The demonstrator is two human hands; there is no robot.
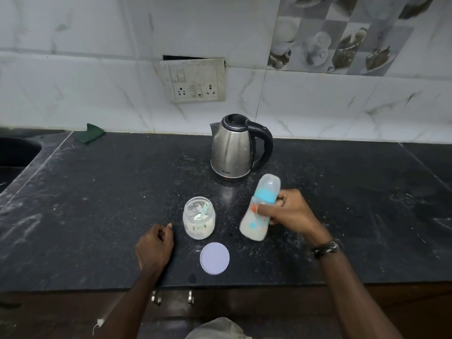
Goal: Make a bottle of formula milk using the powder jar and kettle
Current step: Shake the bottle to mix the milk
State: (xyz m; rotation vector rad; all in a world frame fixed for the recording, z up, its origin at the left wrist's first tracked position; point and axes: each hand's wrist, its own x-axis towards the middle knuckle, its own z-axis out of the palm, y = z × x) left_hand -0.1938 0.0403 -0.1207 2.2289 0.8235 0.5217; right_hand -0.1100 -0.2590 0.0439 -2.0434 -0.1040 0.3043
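Observation:
My right hand (291, 211) grips a baby bottle (259, 211) around its middle, tilted with the capped top leaning toward the kettle. The bottle has a blue collar, a clear cap and milky white liquid inside. An open glass powder jar (199, 222) stands left of it, with a pale scoop inside. Its lilac lid (214, 258) lies flat in front of it. My left hand (155, 244) rests on the counter just left of the jar, fingers loosely curled, holding nothing. A steel kettle (232, 148) with a black handle stands behind the bottle.
The black stone counter (97, 204) is dusted with powder. A sink (14, 152) is set in at the far left, with a green cloth (89, 136) by the wall. A socket plate (195, 80) is on the tiled wall. Drawer handles (171, 297) lie below the front edge.

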